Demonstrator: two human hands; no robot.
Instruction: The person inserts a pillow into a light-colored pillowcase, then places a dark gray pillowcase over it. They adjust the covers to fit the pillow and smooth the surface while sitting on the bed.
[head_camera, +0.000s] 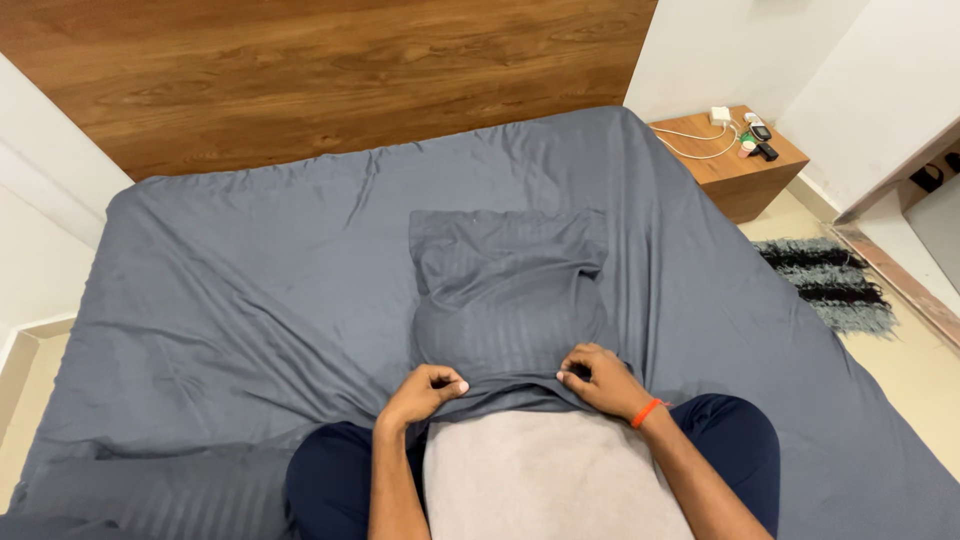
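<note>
A light beige pillow (545, 470) lies on my lap, its far part inside a grey striped pillowcase (505, 290) that stretches out over the bed. My left hand (425, 392) pinches the near edge of the pillowcase on the left side. My right hand (600, 380), with an orange band at the wrist, grips the same edge on the right side. The far end of the pillowcase lies flat and slack. My knees in dark blue trousers (735, 430) rest on the bed.
A grey striped sheet (240, 280) covers the bed, with a wooden headboard panel (330, 70) behind. A second grey pillow (130, 500) lies at bottom left. A wooden nightstand (740, 165) with chargers and small items stands at right, a dark rug (835, 280) on the floor.
</note>
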